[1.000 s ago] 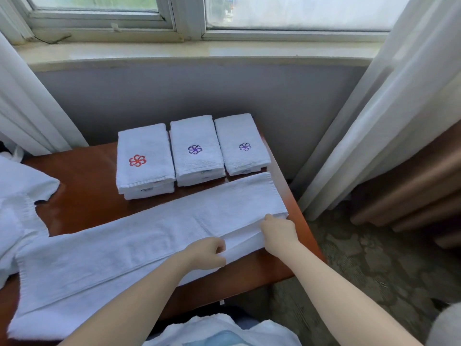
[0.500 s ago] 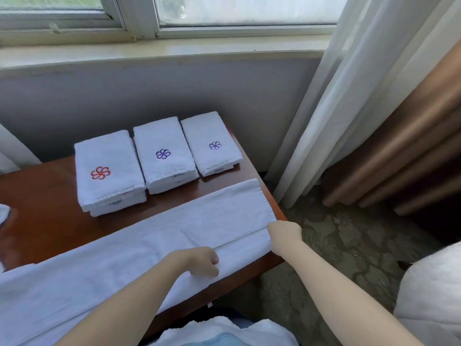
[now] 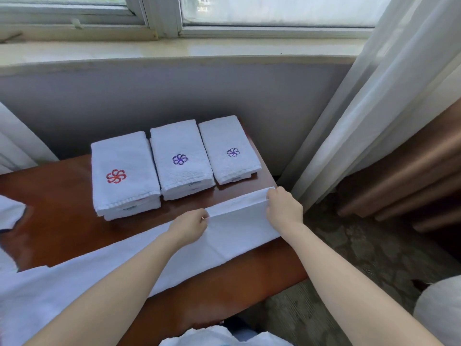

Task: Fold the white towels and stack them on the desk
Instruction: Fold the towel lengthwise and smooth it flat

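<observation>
A long white towel [image 3: 232,236] lies lengthwise across the brown desk [image 3: 59,221], its near edge doubled over to the far edge at the right end. My left hand [image 3: 190,224] pinches the folded edge near the middle. At the towel's right corner my right hand [image 3: 283,207] grips the same edge. Behind them stand three stacks of folded white towels: one with a red flower [image 3: 122,176], one with a purple flower [image 3: 180,159], and a smaller one with a purple flower [image 3: 229,151].
More white cloth [image 3: 10,212] lies at the desk's left edge. A grey wall and window sill [image 3: 174,49] rise behind the desk. White and brown curtains [image 3: 379,116] hang at the right over patterned floor. White fabric [image 3: 219,337] shows at the bottom.
Both hands have carried the towel's near edge away from me, over to its far edge, so the right end now lies folded in half lengthwise.
</observation>
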Demonstrator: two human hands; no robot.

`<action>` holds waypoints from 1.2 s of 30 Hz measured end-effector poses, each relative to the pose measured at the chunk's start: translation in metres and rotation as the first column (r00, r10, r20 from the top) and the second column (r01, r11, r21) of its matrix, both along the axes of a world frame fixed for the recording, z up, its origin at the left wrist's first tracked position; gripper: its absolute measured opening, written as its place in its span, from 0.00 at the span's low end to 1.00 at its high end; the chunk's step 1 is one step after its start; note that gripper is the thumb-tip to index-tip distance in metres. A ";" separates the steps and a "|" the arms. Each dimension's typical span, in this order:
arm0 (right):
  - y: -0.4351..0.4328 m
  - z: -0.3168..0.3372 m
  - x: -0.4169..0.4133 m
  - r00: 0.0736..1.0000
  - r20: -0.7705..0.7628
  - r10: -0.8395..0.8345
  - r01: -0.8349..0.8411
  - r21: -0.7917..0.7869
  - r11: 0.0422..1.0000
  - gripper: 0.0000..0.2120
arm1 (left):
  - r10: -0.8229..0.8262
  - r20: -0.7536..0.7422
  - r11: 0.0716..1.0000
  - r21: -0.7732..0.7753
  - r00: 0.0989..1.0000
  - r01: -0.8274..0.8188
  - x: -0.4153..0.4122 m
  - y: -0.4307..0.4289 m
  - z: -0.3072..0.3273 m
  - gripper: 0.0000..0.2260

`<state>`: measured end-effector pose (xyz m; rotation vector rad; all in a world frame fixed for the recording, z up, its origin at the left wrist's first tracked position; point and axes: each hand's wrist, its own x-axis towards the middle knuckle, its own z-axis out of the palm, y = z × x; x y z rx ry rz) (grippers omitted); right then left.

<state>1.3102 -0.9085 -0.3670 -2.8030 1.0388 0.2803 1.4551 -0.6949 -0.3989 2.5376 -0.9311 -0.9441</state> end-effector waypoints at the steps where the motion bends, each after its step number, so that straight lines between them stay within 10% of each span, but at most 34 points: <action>1: 0.001 -0.002 0.003 1.000 -0.011 -0.011 0.011 0.021 1.000 0.17 | 0.006 0.007 1.000 0.000 1.000 -0.006 0.002 0.001 -0.003 0.10; 12: 0.057 -0.021 0.016 0.971 -0.016 0.239 -0.219 0.347 0.912 0.23 | 0.084 -0.044 0.991 -0.099 0.995 -0.088 0.003 0.016 -0.027 0.16; 36: 0.286 -0.024 0.117 0.710 0.148 0.689 -0.680 0.401 0.614 0.22 | 0.483 0.079 0.875 -0.049 0.872 -0.481 -0.019 0.283 0.001 0.21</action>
